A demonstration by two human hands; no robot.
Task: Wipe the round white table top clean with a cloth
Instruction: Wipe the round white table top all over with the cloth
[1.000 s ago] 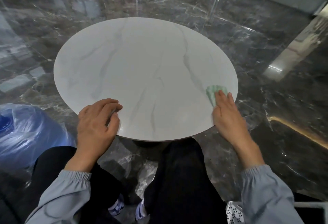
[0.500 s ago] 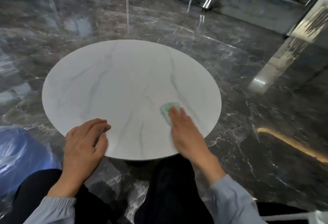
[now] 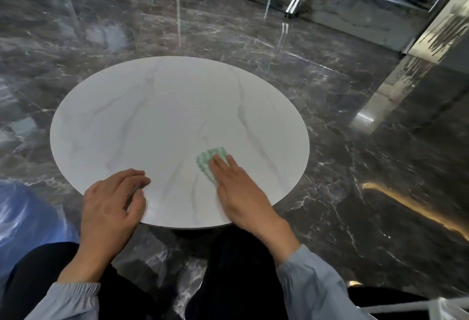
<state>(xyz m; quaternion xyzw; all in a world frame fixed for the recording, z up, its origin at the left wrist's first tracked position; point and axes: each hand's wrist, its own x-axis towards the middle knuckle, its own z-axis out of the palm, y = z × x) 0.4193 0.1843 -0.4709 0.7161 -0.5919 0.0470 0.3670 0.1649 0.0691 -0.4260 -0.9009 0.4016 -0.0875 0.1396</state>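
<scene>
Green-checked cloth [image 3: 210, 161] sits near-right on the round white table top [image 3: 157, 116], pressed flat under the straight fingers of the right hand [image 3: 238, 187], and wants overlapping, evenly weighted passes while the left hand [image 3: 111, 203], loosely curled and empty, rests at the near rim above glossy dark marble floor [image 3: 330, 193]

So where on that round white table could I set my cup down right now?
The near edge is crowded: the left hand rests near-left, the right hand presses the green patterned cloth near-right, a narrow strip free between them. The far half and left side of the round white veined table top lie bare.
</scene>
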